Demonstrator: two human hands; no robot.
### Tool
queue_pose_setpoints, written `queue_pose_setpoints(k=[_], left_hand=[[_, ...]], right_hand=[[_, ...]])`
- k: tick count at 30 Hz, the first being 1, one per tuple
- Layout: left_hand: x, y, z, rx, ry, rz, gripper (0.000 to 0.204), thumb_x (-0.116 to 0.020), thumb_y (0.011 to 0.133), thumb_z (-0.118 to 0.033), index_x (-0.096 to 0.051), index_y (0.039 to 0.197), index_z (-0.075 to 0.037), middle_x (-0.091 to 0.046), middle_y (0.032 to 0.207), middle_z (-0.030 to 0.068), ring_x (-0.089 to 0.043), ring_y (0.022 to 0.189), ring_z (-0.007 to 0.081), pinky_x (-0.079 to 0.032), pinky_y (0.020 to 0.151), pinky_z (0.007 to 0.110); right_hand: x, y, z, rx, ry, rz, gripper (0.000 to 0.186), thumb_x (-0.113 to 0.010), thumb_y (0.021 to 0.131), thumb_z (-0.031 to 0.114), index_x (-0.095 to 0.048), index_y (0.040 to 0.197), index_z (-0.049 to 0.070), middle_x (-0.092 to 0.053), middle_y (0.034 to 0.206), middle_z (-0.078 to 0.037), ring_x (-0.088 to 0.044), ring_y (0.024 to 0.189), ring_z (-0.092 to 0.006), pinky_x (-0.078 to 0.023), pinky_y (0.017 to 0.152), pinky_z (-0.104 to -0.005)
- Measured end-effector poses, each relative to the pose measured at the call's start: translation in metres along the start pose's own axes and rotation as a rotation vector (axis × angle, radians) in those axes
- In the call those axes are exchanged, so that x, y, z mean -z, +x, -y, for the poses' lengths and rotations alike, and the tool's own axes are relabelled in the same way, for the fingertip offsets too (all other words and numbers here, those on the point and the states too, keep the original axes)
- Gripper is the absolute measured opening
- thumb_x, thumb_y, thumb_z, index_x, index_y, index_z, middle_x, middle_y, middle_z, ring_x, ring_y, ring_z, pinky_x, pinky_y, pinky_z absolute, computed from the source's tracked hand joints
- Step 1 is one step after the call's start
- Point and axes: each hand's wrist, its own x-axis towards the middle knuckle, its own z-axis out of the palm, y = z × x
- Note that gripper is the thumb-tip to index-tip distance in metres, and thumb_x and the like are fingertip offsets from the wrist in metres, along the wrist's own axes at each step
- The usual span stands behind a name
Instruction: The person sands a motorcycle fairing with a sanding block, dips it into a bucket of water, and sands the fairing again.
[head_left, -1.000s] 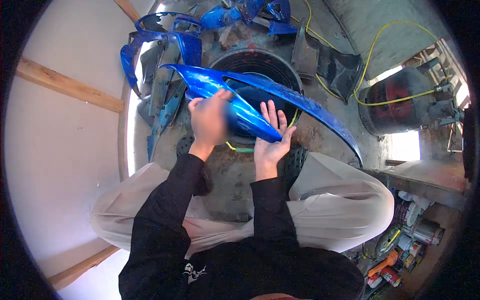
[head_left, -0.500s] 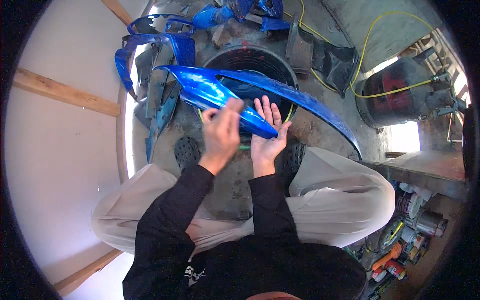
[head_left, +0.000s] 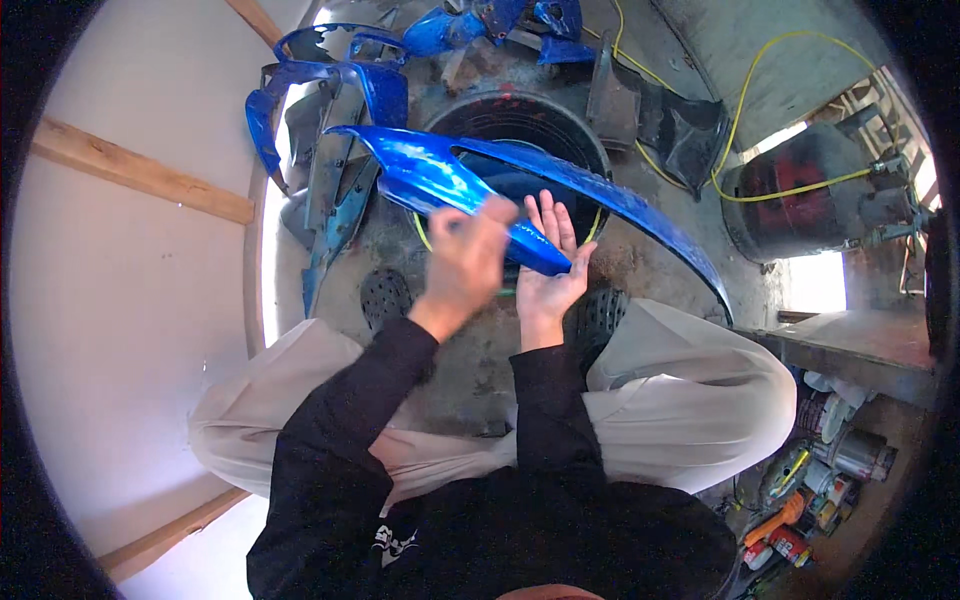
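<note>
We see a long, glossy blue plastic fairing panel [head_left: 440,185] lying across the rim of a round black tub [head_left: 520,120], which we take as our landmark. The panel's pointed left end juts past the tub's left rim, and a thinner curved arm of it sweeps past the right rim, down toward the person's right knee. The right hand [head_left: 552,270] sits just below the tub's near rim, palm up and fingers spread flat, cupping the panel's lower edge from beneath. The left hand [head_left: 468,258] is blurred, just left of it, resting on the panel's top face; we cannot tell whether its fingers are curled or loose. Left of the tub, more blue and grey fairing pieces [head_left: 320,130] crowd against a pale wall [head_left: 130,300]. Right of the tub stands a dark drum [head_left: 800,200] draped with a yellow hose [head_left: 790,190]. Bare concrete floor [head_left: 470,350] lies between the tub and the knees.
</note>
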Motion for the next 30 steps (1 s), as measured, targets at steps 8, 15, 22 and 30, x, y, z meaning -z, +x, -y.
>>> queue_pose_setpoints(k=[8,15,22,30], left_hand=[[0.027,0.011,0.081,0.164,0.135,0.012,0.021,-0.056,0.099,-0.011,-0.07,0.115,-0.009,-0.073,0.118,0.0038,-0.067,0.108,0.0193,-0.04,0.092,0.041],[0.002,-0.012,-0.017,-0.144,-0.162,0.098,0.021,-0.057,0.096,-0.012,-0.07,0.112,-0.007,-0.072,0.126,0.0072,-0.065,0.122,0.0198,-0.041,0.098,0.043],[0.021,0.024,0.067,0.319,0.124,-0.071,0.025,-0.045,0.106,-0.011,-0.067,0.118,-0.011,-0.072,0.121,0.0054,-0.066,0.097,0.0232,-0.039,0.091,0.041],[-0.003,-0.017,-0.021,-0.194,-0.155,0.127,0.023,-0.06,0.097,-0.013,-0.072,0.116,-0.011,-0.072,0.127,0.0063,-0.066,0.12,0.0166,-0.041,0.097,0.042]], right_hand=[[-0.006,-0.002,-0.006,-0.002,0.053,-0.005,0.078,-0.031,0.107,0.059,-0.045,0.145,-0.008,-0.04,0.157,-0.03,-0.037,0.146,-0.0484,-0.024,0.124,-0.0586],[-0.001,0.0,-0.006,0.01,0.01,-0.074,0.079,-0.03,0.107,0.06,-0.045,0.144,-0.008,-0.04,0.157,-0.03,-0.038,0.146,-0.0482,-0.025,0.124,-0.0582],[-0.009,0.0,-0.005,-0.012,0.056,-0.018,0.078,-0.033,0.106,0.06,-0.045,0.145,-0.007,-0.039,0.157,-0.03,-0.036,0.147,-0.0477,-0.025,0.124,-0.0577],[-0.003,-0.002,-0.005,0.002,-0.032,0.006,0.08,-0.031,0.106,0.061,-0.047,0.144,-0.007,-0.04,0.157,-0.028,-0.039,0.146,-0.0451,-0.024,0.125,-0.0558]])
